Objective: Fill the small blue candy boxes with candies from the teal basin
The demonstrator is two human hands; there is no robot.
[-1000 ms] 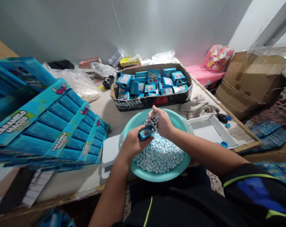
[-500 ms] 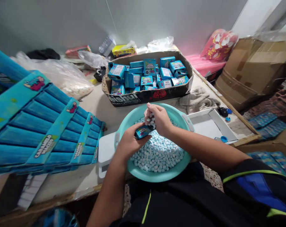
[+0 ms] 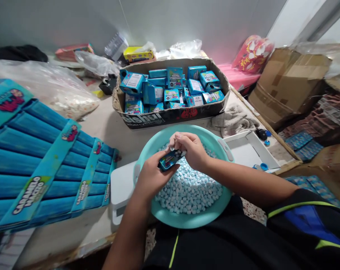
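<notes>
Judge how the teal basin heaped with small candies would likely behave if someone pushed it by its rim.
The basin is piled with candies, so it would probably feel heavy and slide sluggishly. It partly rests on a white tray near the table edge, so it might rock. The rounded candies would likely roll and shift.

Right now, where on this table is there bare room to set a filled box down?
Bare tabletop lies between the cardboard tray, the flat blue cartons and the teal basin. The white tray right of the basin is bare inside. The back edge is crowded with plastic bags; both hands work over the basin.
</notes>
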